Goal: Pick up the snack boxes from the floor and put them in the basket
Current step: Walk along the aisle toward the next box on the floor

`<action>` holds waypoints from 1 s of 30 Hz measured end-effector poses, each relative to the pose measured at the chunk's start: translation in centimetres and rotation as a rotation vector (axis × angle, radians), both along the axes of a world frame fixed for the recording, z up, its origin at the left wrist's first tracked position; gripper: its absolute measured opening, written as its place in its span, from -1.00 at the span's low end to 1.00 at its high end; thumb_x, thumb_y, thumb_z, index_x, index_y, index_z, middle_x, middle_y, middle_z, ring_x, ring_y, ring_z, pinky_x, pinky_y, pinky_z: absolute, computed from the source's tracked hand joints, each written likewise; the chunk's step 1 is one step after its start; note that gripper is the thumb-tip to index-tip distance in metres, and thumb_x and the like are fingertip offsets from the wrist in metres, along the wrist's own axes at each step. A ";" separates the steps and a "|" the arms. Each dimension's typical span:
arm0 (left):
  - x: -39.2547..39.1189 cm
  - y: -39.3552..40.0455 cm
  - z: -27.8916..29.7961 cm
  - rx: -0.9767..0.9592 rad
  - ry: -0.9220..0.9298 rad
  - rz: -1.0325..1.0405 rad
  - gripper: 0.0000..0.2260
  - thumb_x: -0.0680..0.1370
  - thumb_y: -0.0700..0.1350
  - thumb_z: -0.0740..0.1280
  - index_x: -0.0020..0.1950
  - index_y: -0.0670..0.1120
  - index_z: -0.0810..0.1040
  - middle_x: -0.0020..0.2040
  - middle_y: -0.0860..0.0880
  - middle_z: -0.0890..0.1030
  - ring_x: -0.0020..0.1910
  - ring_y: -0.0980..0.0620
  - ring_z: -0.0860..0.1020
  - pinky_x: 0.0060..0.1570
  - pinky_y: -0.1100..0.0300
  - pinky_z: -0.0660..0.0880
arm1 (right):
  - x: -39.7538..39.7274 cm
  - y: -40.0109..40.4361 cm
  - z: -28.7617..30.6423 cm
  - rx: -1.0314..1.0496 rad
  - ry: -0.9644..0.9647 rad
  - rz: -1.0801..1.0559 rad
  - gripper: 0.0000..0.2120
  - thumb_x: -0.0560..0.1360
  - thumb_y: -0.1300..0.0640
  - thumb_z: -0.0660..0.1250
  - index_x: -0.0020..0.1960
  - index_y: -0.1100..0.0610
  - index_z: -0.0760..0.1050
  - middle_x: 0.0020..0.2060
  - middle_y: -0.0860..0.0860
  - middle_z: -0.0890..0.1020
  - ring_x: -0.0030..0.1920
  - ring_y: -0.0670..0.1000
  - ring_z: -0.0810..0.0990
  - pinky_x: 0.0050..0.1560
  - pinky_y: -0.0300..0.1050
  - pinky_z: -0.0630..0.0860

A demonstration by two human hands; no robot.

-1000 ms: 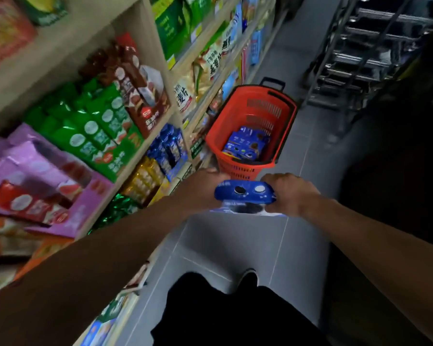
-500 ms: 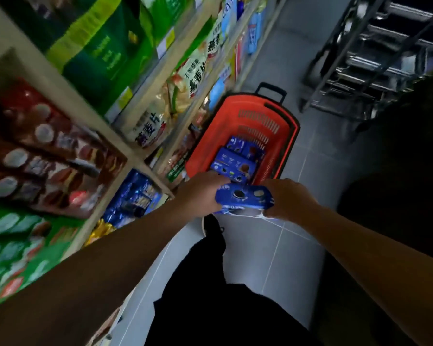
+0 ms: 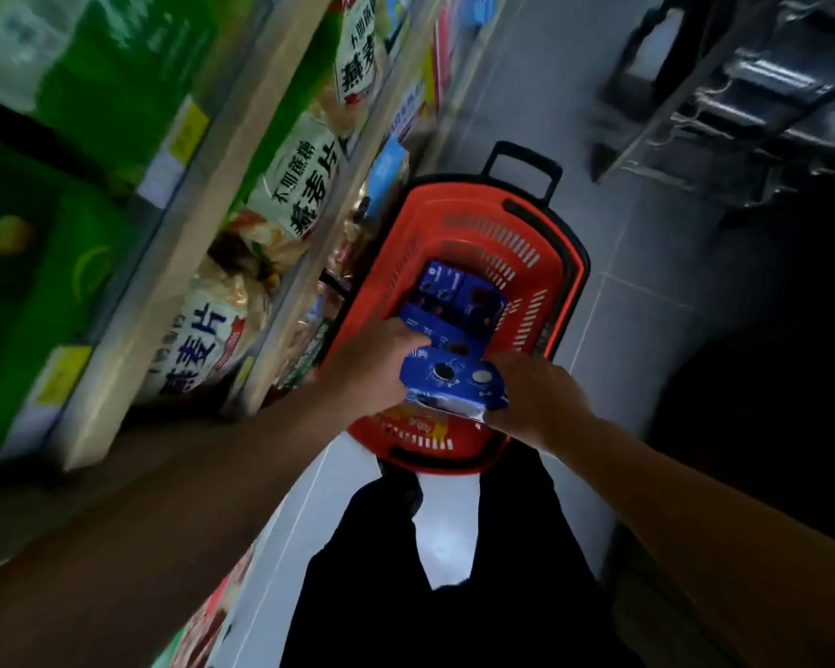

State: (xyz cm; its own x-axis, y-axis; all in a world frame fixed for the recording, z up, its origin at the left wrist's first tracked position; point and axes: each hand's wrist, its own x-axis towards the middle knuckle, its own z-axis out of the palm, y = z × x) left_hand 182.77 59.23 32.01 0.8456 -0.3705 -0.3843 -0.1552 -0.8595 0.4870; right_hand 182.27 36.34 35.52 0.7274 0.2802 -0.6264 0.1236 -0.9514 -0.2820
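Note:
A blue snack box (image 3: pixel 454 380) with a cookie picture is held between both hands over the near end of the red basket (image 3: pixel 562 291). My left hand (image 3: pixel 372 364) grips its left end and my right hand (image 3: pixel 533 397) grips its right end. Inside the basket lie several more blue snack boxes (image 3: pixel 454 301), stacked flat. The basket stands on the grey tiled floor beside the shelving. Its black pull handle (image 3: pixel 521 168) points away from me.
Shelves (image 3: pixel 242 151) packed with snack bags run along the left, close to the basket. A dark metal rack (image 3: pixel 743 89) stands at the far right. My dark trouser legs (image 3: pixel 435 571) fill the lower middle, just short of the basket.
I have walked forward: the basket is now directly beneath my hands. The box, held by both hands throughout, has moved from short of the basket to over its near end.

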 end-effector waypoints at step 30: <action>18.6 -4.6 -43.0 0.251 0.168 0.071 -0.46 0.41 -0.22 0.37 0.41 -0.15 0.43 0.37 -0.19 0.41 0.38 -0.23 0.33 0.39 -0.07 0.25 | 19.4 -0.3 -45.9 -0.012 0.412 -0.049 -0.24 0.42 0.08 0.46 0.49 0.15 0.17 0.44 0.15 0.31 0.42 0.21 0.33 0.37 0.09 0.39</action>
State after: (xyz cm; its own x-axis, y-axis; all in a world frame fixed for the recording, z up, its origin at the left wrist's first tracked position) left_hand 201.39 54.65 -11.00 0.7827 -0.1881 -0.5933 -0.0252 -0.9620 0.2717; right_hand 201.68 36.04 -10.38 0.4276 0.2422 -0.8709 -0.0432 -0.9569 -0.2873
